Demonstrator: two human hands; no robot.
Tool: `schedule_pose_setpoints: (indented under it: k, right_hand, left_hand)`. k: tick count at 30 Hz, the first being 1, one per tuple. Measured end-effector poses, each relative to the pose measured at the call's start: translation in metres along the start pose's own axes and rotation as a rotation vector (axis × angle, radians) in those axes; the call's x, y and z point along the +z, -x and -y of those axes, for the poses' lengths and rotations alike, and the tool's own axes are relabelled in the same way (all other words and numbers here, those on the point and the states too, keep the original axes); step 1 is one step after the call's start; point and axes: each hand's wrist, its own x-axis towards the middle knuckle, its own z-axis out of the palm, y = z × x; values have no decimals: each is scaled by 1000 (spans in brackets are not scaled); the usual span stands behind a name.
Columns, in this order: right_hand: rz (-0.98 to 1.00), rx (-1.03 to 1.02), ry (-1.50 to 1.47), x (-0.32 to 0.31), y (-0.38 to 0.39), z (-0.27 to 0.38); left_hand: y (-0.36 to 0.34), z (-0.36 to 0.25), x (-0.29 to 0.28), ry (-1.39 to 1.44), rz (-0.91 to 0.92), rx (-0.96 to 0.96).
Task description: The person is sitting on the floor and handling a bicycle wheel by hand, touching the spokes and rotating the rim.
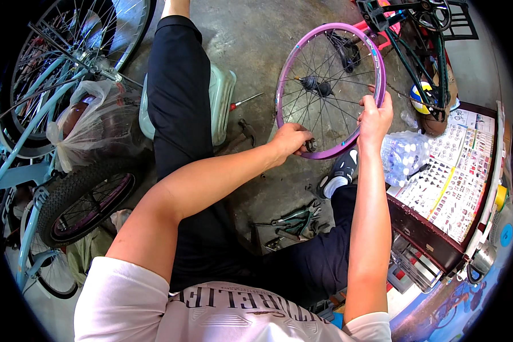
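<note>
Hands: As I watched remotely, the right hand [375,122] grasped the right of the wheel [310,83]; the left hand [292,139] pinched a small black part [310,145] at its lower rim.
Wheel: it was held just beyond the right shoe [341,172]; I judged it light and stiff, thin-spoked, best held by the rim.
Floor [242,37]: grey and stained, it bore tools [295,215].
Room: a chart-topped table [433,231] stood right, a blue bike [17,175] left.

Bright light, pale sheen on the floor [248,57]; fisheye distortion bends edges toward black corners.
</note>
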Motion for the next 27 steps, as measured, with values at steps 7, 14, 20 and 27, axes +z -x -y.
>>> schedule_pose_setpoints:
  k: [7, 14, 20, 27]
  right_hand:
    - [13, 5, -64, 4, 3, 4]
    - [5, 82, -110, 4, 9, 16]
    - [10, 52, -63, 4, 7, 13]
    - [-17, -33, -8, 5, -1, -1]
  left_hand:
    - [-1, -8, 11, 49, 70, -47]
    - [-11, 0, 3, 76, 127, -23]
    - [-7, 11, 3, -268, -41, 185]
    - [-5, 17, -1, -368, -112, 198]
